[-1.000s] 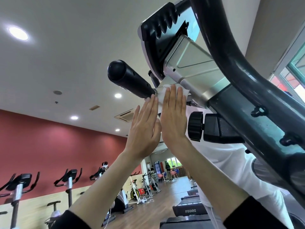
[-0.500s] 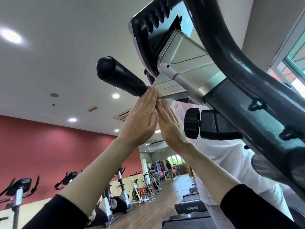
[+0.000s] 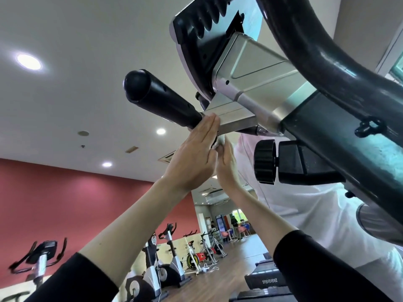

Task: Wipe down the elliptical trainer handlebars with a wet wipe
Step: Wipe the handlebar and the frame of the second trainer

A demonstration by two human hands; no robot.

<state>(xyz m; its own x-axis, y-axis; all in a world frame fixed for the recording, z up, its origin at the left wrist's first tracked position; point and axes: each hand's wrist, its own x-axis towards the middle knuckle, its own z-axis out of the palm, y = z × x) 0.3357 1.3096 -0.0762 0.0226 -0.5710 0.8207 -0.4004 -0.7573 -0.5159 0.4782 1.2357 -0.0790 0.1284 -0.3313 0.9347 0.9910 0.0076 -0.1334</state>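
While the head camera looks steeply upward, the left hand (image 3: 192,158) lies flat, fingers straight and together, against the inner end of the black handlebar grip (image 3: 161,101). The right hand (image 3: 226,162) pinches a wadded wet wipe (image 3: 219,142) just beneath the silver bracket (image 3: 235,118). Wiping appears under way near the joint; next, the wipe likely needs sweeping outward along the grip.

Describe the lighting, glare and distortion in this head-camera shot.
Head view: recessed ceiling lights blow out to white; daylight from the window puts a pale sheen on the dark curved handlebar; wide-angle warp bends the ceiling line and balloons the black grip; the wet wipe between the hands is mostly hidden.
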